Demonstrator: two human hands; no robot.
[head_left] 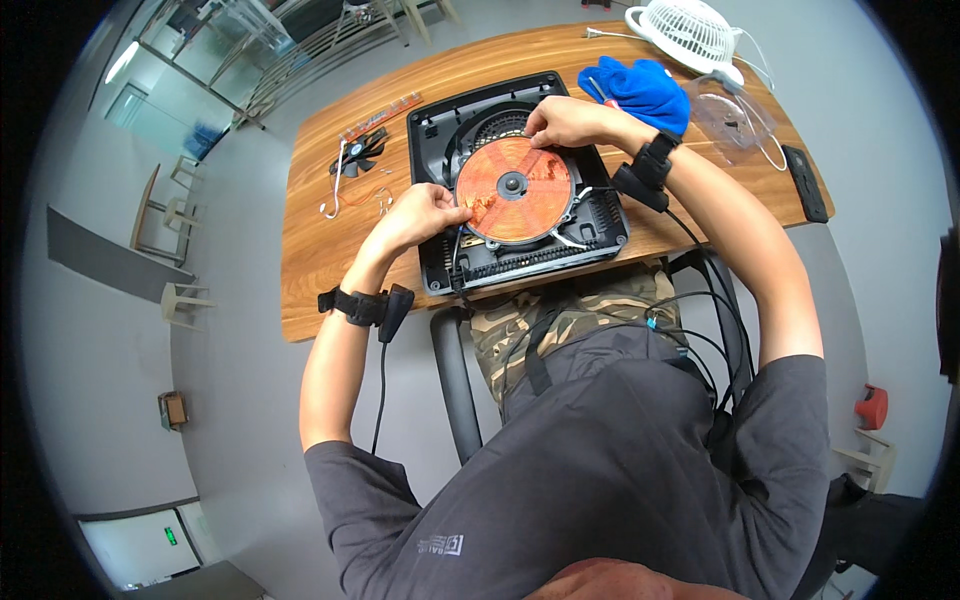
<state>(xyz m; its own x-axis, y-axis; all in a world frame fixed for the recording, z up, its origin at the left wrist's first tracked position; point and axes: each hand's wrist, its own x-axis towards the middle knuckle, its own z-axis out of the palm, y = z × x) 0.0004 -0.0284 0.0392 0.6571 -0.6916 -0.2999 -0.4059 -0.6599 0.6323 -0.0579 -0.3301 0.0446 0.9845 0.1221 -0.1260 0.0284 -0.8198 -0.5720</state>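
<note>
A round copper-coloured induction coil (515, 205) with a dark hub at its centre lies inside an opened black cooker housing (437, 150). My left hand (428, 213) pinches the coil's left edge between thumb and fingers. At the coil's far right edge, my right hand (565, 122) is closed with its fingertips on the rim. White wire ends (570, 241) stick out near the coil's lower right. Whether the coil is lifted or resting in the housing I cannot tell.
Left of the housing lie a small black fan (358, 152), an orange-red strip (382, 117) and loose wires. A blue cloth (640, 92) with a screwdriver, a clear plastic container (735, 120), a white fan (692, 32) and a black bar (805, 184) are on the right. Cables hang from both wrist straps.
</note>
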